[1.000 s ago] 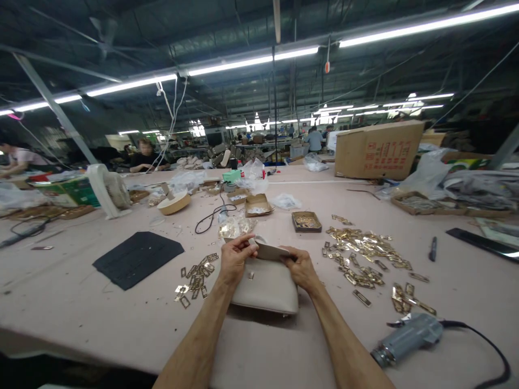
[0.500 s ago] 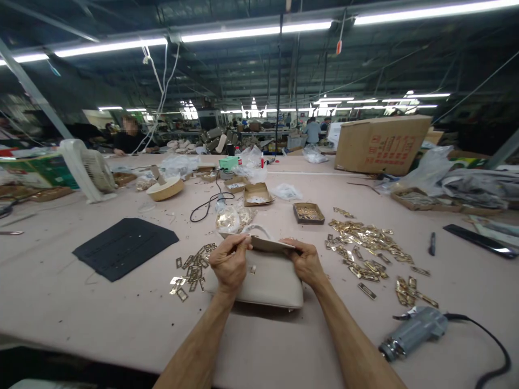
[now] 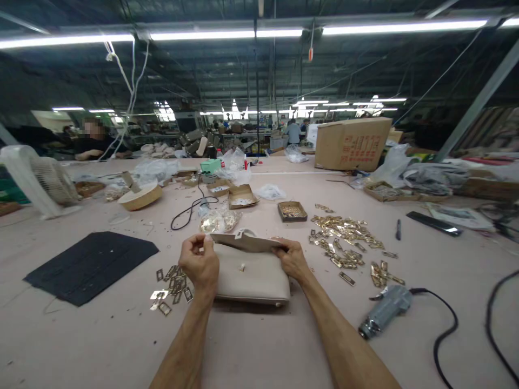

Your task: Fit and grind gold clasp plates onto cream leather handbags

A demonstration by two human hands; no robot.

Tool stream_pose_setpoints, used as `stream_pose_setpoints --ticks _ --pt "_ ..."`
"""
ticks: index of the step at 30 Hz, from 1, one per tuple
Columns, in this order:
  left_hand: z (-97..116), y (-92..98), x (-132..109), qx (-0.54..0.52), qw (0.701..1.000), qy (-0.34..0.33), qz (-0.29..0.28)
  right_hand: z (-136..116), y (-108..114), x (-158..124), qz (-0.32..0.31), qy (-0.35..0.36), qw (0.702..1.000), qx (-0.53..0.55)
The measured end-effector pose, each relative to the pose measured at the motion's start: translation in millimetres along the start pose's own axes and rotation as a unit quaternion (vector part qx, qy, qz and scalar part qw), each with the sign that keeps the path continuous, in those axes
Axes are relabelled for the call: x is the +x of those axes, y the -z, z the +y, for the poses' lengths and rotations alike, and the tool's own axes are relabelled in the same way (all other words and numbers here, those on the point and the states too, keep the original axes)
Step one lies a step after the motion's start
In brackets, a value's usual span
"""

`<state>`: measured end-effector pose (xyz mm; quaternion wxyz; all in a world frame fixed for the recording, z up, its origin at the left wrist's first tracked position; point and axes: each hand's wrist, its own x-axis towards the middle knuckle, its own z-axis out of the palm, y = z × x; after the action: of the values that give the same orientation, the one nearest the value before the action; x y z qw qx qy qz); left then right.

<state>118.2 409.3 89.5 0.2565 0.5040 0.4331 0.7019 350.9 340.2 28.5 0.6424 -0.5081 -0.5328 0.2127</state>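
Observation:
A beige handbag (image 3: 251,278) lies on the table in front of me, with a small gold-coloured fitting (image 3: 242,267) on its front. Its flap (image 3: 247,242) is lifted, and a small slotted piece shows at the flap's upper edge. My left hand (image 3: 199,266) is closed at the left corner of the flap, thumb against the edge; the fingertips are partly hidden. At the opposite end, my right hand (image 3: 292,260) grips the flap between thumb and fingers. Loose metal frames (image 3: 174,286) lie left of the bag.
Gold metal plates (image 3: 344,232) are heaped at right, beside a small box of parts (image 3: 292,211). A grey power screwdriver (image 3: 387,310) with a black cord lies front right. A black sheet (image 3: 93,265) and a white fan (image 3: 44,178) are on the left. A carton (image 3: 351,145) stands behind.
My left hand has shifted from the flap's middle to its left corner, uncovering the slotted piece and the gold fitting. My right hand keeps its hold. The view has turned slightly right.

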Motion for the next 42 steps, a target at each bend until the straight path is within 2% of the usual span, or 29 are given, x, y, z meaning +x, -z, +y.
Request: stream_pose_setpoints --ticks 2,3,5,6,8,13,15,17,18,20,22,24,26,29,33,38,42 --pt "-0.8 -3.7 -2.8 -0.06 0.992 0.075 -0.086 -3.2 0.9 0.0 -0.007 0.007 1.0 0.003" --pt "-0.4 -5.8 -5.1 -0.095 0.978 0.118 -0.143 -5.1 1.5 -0.2 -0.012 0.01 1.0 0.004" --pt "1.0 -9.9 -10.1 -0.151 0.93 0.196 -0.273 -8.2 2.9 -1.1 -0.021 0.015 1.0 0.004" --pt "1.5 -11.7 -12.0 -0.169 0.907 0.219 -0.316 -8.8 3.6 -1.7 -0.023 0.016 1.0 0.002" --pt "1.3 -14.2 -13.6 -0.192 0.883 0.236 -0.358 -8.1 4.5 -3.0 -0.021 0.018 1.0 -0.002" --pt "-4.7 -12.3 -9.4 -0.214 0.867 0.26 -0.367 -15.6 4.4 -5.0 -0.023 0.022 0.999 -0.03" --pt "-6.4 -9.1 -7.8 -0.21 0.863 0.251 -0.386 -32.5 7.1 -10.2 -0.037 0.024 0.998 -0.05" --pt "-7.6 -6.1 -7.0 -0.204 0.859 0.249 -0.399 -56.1 15.2 -24.9 -0.045 0.041 0.989 -0.133" --pt "-8.2 -5.0 -6.7 -0.201 0.856 0.25 -0.405 -68.2 21.9 -37.0 -0.043 0.055 0.977 -0.202" --pt "-9.4 -3.6 -6.5 -0.197 0.853 0.251 -0.414 -88.3 41.0 -70.2 -0.02 0.083 0.93 -0.358" --pt "-10.1 -3.1 -6.6 -0.194 0.848 0.248 -0.427 -98.4 66.9 -110.9 0.006 0.097 0.885 -0.455" --pt "-9.7 -2.9 -6.7 -0.191 0.844 0.246 -0.437 -97.7 95.5 -151.4 0.034 0.098 0.848 -0.519" --pt "-8.3 -2.7 -6.8 -0.186 0.844 0.246 -0.438 -89.7 121.0 -184.7 0.036 0.089 0.825 -0.557" --pt "-6.4 -1.6 -7.3 -0.176 0.845 0.248 -0.439 -76.4 144.7 -213.7 0.021 0.082 0.814 -0.574" --pt "-7.6 0.5 -7.6 -0.168 0.847 0.233 -0.447 -73.8 160.0 -222.6 0.001 0.09 0.817 -0.57" --pt "-13.5 0.9 -7.9 -0.168 0.844 0.226 -0.456 -86.5 184.8 -220.5 -0.11 0.085 0.811 -0.569" --pt "-14.6 0.2 -7.8 -0.171 0.847 0.226 -0.449 -98.9 193.5 -207.1 -0.165 0.053 0.804 -0.568"
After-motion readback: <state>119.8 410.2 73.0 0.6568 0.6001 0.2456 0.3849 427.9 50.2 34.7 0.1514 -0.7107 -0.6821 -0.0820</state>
